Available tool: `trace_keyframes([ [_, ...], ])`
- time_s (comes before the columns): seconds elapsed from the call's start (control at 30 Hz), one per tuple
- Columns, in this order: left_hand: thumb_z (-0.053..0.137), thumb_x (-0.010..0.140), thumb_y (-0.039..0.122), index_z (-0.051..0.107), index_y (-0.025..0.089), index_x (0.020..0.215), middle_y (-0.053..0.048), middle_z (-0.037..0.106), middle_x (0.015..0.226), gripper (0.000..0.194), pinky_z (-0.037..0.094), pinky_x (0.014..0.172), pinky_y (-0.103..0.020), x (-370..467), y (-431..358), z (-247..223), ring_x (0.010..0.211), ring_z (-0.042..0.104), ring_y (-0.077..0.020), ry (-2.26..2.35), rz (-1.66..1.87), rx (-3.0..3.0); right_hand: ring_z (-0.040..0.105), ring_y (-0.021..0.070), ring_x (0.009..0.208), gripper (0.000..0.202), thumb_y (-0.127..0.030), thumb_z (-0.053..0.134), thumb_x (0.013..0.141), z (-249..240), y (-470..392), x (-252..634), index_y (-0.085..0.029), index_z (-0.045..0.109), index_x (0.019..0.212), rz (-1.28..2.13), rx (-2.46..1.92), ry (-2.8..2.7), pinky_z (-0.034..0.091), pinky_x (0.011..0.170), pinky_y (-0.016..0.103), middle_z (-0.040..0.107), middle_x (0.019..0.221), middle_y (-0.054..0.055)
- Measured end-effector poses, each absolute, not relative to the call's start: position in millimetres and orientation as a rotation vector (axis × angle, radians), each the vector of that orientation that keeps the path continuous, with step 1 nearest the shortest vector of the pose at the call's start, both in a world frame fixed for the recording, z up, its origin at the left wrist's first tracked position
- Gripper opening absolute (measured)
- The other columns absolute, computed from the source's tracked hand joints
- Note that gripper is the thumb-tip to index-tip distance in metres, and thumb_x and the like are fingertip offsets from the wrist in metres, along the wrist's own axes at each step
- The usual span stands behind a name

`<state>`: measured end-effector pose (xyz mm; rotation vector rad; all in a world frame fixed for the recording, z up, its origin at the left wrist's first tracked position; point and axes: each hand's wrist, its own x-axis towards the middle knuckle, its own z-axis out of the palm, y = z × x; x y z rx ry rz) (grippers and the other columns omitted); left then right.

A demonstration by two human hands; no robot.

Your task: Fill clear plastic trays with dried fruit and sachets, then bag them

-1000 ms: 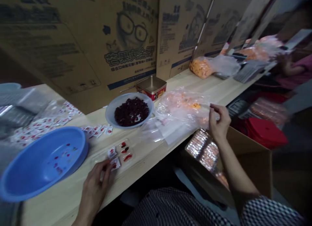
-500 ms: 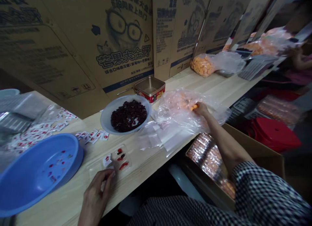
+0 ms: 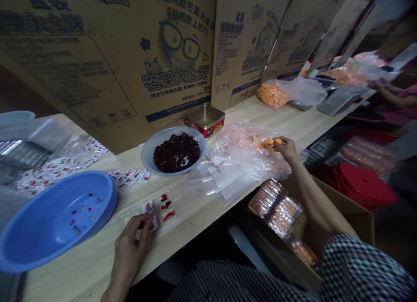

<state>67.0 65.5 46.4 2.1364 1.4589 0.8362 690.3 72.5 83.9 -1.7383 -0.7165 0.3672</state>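
My left hand [image 3: 134, 239] rests over a clear plastic tray [image 3: 174, 203], its fingers closed on a small white packet [image 3: 153, 224] with a red print. Another such packet [image 3: 147, 207] sits in the tray beside the fingertips. Red and dark gummy candies [image 3: 167, 210] lie in the tray's right-hand compartments. Out to the right, my right hand [image 3: 287, 149] is at the mouth of a clear plastic bag [image 3: 228, 147], pinching orange candy pieces [image 3: 271, 142]. Thumb and fingers partly cover those pieces.
A bowl of dark candies [image 3: 148, 156] and a square tin [image 3: 205, 115] stand behind the tray. At left are a blue basin [image 3: 107, 193] and scattered packets [image 3: 61, 165]. Cardboard boxes [image 3: 182, 67] wall the back. An open carton [image 3: 342, 206] sits below the table edge. A co-worker [image 3: 397, 102] is at far right.
My right hand has shifted right, with more of the orange pieces showing in its fingers. My left hand stays at the tray, and the packet under its fingertips shows more. The camera view has shifted slightly.
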Motion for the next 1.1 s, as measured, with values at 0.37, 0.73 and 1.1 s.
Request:
trace_keyframes([
  [0.37, 0.059, 0.092, 0.039, 0.068, 0.02, 0.096, -0.004, 0.07, 0.095, 0.022, 0.053, 0.08, -0.03, 138.7, 56.8, 86.4, 0.085, 0.065, -0.017, 1.225, 1.032, 1.727, 0.049, 0.0091, 0.054, 0.029, -0.037, 0.083, 0.071, 121.6, 54.2, 489.2, -0.018, 0.071, 0.089, 1.156, -1.285, -1.084, 0.038, 0.05, 0.023, 0.061, 0.066, 0.0],
  [0.73, 0.072, 0.081, 0.035, 0.067, 0.016, 0.112, -0.005, 0.07, 0.093, 0.036, 0.049, 0.065, -0.023, 51.1, 49.9, 60.9, 0.074, 0.06, -0.0128, 1.305, 1.243, 1.206, 0.047, 0.0092, 0.048, 0.039, -0.048, 0.085, 0.062, 48.7, 108.9, 217.4, -0.016, 0.067, 0.075, 2.038, -0.954, -1.233, 0.034, 0.047, 0.023, 0.058, 0.055, -0.002],
  [1.1, 0.064, 0.084, 0.025, 0.063, 0.017, 0.108, -0.006, 0.073, 0.092, 0.025, 0.051, 0.073, -0.029, 13.3, 81.4, 24.0, 0.079, 0.067, -0.0176, 1.687, 1.198, 1.297, 0.067, 0.0174, 0.083, 0.026, -0.026, 0.072, 0.067, 39.4, 124.2, 233.5, -0.022, 0.072, 0.093, 1.971, -0.978, -0.695, 0.056, 0.071, 0.028, 0.073, 0.085, 0.002],
])
